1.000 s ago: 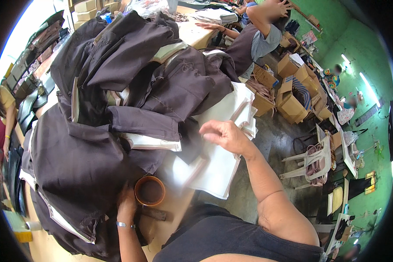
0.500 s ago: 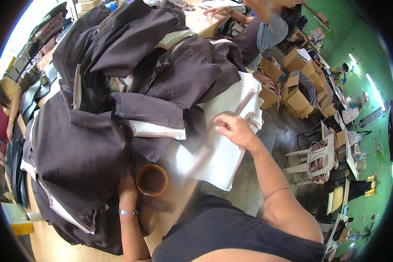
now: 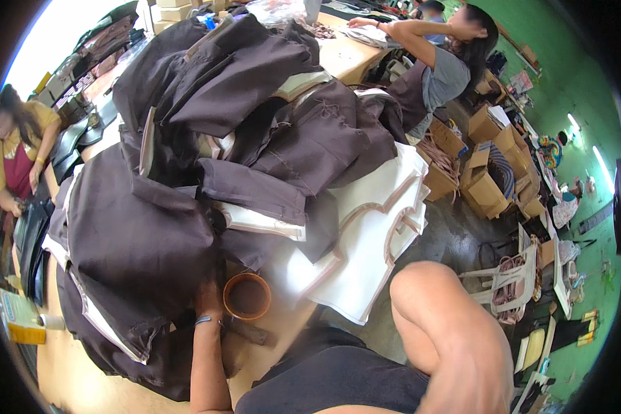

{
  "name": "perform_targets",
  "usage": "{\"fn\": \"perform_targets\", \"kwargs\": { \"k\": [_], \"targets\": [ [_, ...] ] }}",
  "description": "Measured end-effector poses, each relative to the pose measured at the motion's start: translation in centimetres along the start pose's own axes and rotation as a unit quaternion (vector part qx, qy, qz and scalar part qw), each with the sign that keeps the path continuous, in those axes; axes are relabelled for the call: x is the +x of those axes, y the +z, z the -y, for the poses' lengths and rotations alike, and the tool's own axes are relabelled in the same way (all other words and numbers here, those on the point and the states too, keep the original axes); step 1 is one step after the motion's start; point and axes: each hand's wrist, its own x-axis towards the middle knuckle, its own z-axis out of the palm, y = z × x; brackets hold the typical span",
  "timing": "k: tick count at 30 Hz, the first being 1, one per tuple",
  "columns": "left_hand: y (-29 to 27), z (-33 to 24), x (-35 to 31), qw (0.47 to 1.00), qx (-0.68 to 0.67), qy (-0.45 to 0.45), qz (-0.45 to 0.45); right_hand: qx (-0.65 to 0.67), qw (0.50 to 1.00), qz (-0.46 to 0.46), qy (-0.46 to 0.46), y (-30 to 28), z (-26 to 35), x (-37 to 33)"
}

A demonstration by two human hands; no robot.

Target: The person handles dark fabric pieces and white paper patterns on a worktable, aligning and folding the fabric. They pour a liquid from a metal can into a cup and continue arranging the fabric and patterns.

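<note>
In the head view, your left hand [image 3: 209,297] reaches in at the near edge of a large, draped dark brown woven cloth piece [image 3: 138,234], its fingers lost in shadow and cloth, so I cannot tell whether they grasp it or lie loose; a silver-coloured band [image 3: 203,319] sits at that wrist. Your right hand is out of view, so I cannot tell its state; only your bent right arm [image 3: 448,338] shows, well to the right of your left hand. The draped cloth lies left of and beyond your left hand; its long axis runs roughly away from you, with a pale-edged lower corner pointing back toward your body.

Just right of the left hand stands a round, orange-brown bowl [image 3: 265,303] with a dark inside; below it a short, dark oblong piece [image 3: 255,334] slants down to the right. Beyond the hand lies a narrow, folded dark brown cloth panel [image 3: 252,185], its long axis running left to right and dipping slightly rightward; farther right, white panels with brown edging [image 3: 366,241] spread from upper right to lower left, one corner pointing toward you. All rest on a pale tan table [image 3: 83,379]; a co-worker in yellow sleeves [image 3: 41,124] stands far to the hand's left.
</note>
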Motion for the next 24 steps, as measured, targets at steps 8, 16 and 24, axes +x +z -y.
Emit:
{"fn": "perform_targets", "kwargs": {
  "k": [8,16,24],
  "targets": [
    [-0.8,-1.5,0.9,0.992,-0.028,-0.055,0.11,-0.026,0.999,0.018,0.026,3.0,0.8,1.9],
    [1.4,0.3,0.1,0.999,-0.018,0.0,0.039,0.03,0.997,0.06,0.031,4.8,0.7,3.4],
    [2.6,0.1,-3.6,0.978,-0.05,0.135,-0.153,0.114,0.983,0.145,-0.002,6.1,4.1,2.2]
  ]
}}
